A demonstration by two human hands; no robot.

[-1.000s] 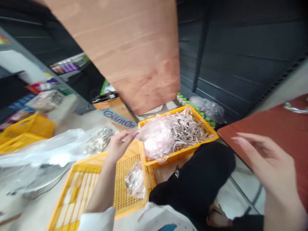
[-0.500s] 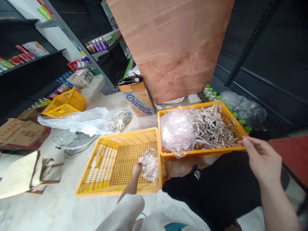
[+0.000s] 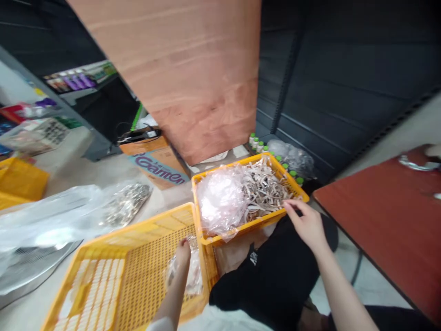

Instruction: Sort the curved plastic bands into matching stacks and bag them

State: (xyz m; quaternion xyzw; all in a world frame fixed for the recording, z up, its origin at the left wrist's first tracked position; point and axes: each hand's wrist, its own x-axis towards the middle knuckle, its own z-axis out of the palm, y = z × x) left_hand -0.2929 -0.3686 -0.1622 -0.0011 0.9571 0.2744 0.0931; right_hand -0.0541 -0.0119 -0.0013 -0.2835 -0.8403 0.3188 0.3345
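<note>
My left hand (image 3: 183, 253) is inside the left yellow crate (image 3: 138, 230). Its fingers are curled over a clear plastic bag (image 3: 195, 272) with pale contents, lying at the crate's right side; my hand hides part of it. My right hand (image 3: 308, 225) is at the front right of the second yellow crate (image 3: 255, 223), thumb and fingertips pinched together by the rim. Anything in that pinch is too small to make out. A tangle of pale, flat strips (image 3: 263, 186) fills this crate's right half, beside a heap of clear plastic bags (image 3: 220, 195).
A Ganten carton (image 3: 158, 168) stands behind the crates, near a tall wooden board (image 3: 200, 92). Left lies a plastic bag of small shiny pieces (image 3: 126, 204), next to a fan (image 3: 37, 269). At right is a red-brown tabletop (image 3: 379, 207). Green-capped bottles (image 3: 260, 146) line the dark shelving.
The view has swung right, bringing the red-brown tabletop further in. My left hand has shifted over the plastic bag. My right hand stays by the strips and rim.
</note>
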